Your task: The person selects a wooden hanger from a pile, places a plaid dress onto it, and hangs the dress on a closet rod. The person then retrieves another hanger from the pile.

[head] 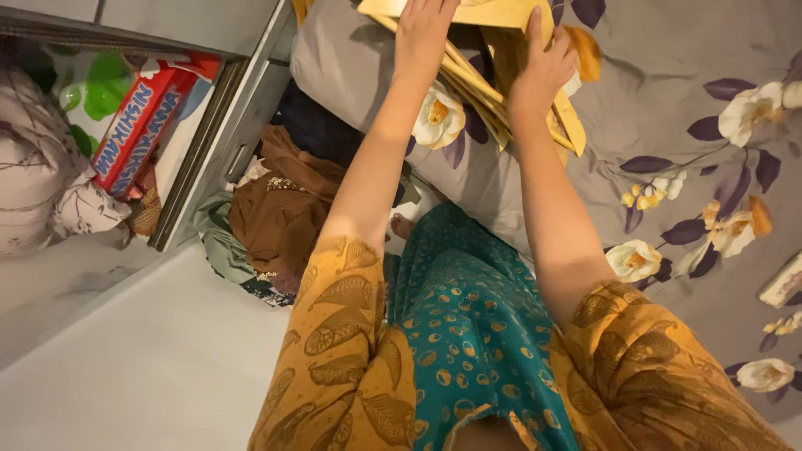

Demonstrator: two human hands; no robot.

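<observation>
On the bed (pixel 668 50), over a grey floral sheet, lies a loose heap of flat yellow wooden hangers (pixel 484 92). The left hand (pixel 422 33) presses flat on top of them; the right hand (pixel 543 71) closes its grip on one angled arm. They look gathered but unsorted. Crumpled brown clothes (pixel 276 209) lie on the floor.

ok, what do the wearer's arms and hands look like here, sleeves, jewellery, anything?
Both forearms are bare, and no rings, bangles or watch show. The left hand and right hand are gloveless. Short mustard-orange sleeves with a darker leaf print cover the upper arms: left sleeve, right sleeve.
</observation>
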